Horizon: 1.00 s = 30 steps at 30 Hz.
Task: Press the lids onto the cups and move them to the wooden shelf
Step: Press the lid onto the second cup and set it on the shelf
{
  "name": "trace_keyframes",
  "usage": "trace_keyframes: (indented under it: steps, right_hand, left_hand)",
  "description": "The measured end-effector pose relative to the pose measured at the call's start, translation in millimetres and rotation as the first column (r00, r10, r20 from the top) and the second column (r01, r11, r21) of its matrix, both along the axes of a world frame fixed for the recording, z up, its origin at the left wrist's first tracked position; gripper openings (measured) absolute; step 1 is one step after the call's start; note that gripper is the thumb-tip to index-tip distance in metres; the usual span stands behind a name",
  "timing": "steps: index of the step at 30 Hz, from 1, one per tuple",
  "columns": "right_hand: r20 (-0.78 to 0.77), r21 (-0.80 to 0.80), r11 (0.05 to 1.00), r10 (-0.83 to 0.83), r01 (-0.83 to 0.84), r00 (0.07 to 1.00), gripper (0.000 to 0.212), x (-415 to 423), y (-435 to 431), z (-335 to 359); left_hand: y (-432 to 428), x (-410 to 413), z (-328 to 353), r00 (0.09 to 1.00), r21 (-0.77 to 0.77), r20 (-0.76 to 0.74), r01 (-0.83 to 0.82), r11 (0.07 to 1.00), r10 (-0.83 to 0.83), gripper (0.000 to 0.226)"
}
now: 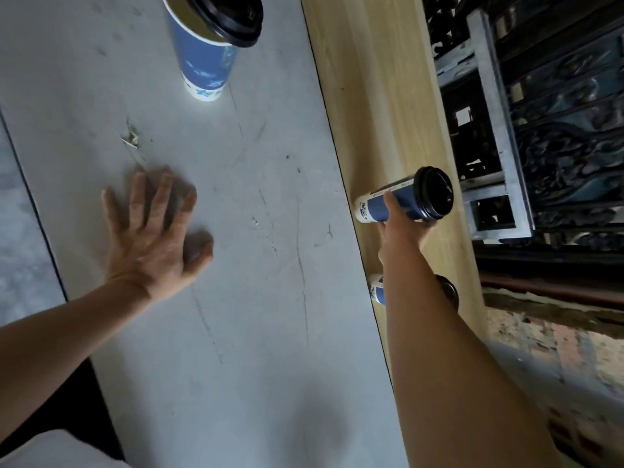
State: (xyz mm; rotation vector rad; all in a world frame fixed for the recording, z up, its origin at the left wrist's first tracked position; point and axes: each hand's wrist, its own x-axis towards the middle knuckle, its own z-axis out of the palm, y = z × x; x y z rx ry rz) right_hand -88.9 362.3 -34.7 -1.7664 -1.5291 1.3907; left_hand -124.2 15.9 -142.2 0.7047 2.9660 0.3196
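My right hand (400, 231) is gripping the lidded cup (405, 206) over the wooden shelf (378, 113), thumb and fingers curling round its blue wall. Its black lid (435, 194) is sitting fully on the rim. The base is showing at the shelf's table-side edge, though I cannot tell whether it is resting on the wood. A second cup (377, 290) is standing on the shelf just nearer me, and my right forearm is hiding most of it. My left hand (152, 231) is lying flat on the grey table (253, 315) beside the shelf, fingers spread wide and holding nothing. Further along the table, well away from the shelf, a third cup (206, 59) is standing with a loose lid (229, 15) sitting askew on its rim. Beyond the shelf's far edge, a pale metal frame (496, 113) and dark ornamental railing (574, 146) are running close alongside it.
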Motion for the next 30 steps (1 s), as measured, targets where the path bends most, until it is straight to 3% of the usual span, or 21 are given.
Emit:
trace_keyframes:
  steps: [6, 9, 17, 20, 22, 24, 26, 30]
  right_hand:
    - [0.003, 0.014, 1.0, 0.008, -0.008, 1.0, 0.084, 1, -12, 0]
    - [0.087, -0.048, 0.997, 0.059, -0.055, 0.994, 0.085, 4, -20, 3]
    - [0.137, -0.133, 0.991, 0.049, -0.031, 0.989, 0.079, 5, -32, 11]
    - [0.092, -0.234, 0.971, -0.032, 0.053, 0.995, 0.063, 11, -35, 11]
    - [0.161, -0.229, 0.973, 0.031, 0.007, 0.987, 0.063, 23, -43, 9]
    - [0.389, -0.141, 0.978, 0.196, -0.152, 0.9, 0.071, 42, -56, 7]
    - [0.544, -0.07, 0.956, 0.276, -0.285, 0.792, 0.063, 57, -79, 8]
    - [0.63, -0.193, 0.79, 0.554, -0.582, 0.544, 0.058, 90, -140, 3]
  left_hand:
    - [0, 0, -2, 1.0, -0.01, 0.0, -0.003, 1.0, 0.003, 0.088]
    - [0, 0, -4, 1.0, -0.006, -0.015, 0.001, 1.0, -0.001, 0.087]
    - [-1, 0, -4, 1.0, -0.001, 0.019, -0.001, 1.0, 0.001, 0.09]
    - [1, 1, -2, 1.0, 0.017, 0.023, -0.002, 1.0, 0.002, 0.089]
    - [1, 1, -2, 0.999, 0.029, 0.034, -0.002, 1.0, 0.001, 0.09]
    - [0, 1, -2, 0.998, 0.039, 0.059, -0.002, 0.999, -0.001, 0.091]
    - [-1, -1, -2, 0.998, 0.053, 0.066, 0.006, 0.999, -0.009, 0.092]
    - [-1, -4, -1, 0.994, 0.063, 0.108, 0.021, 0.998, -0.028, 0.09]
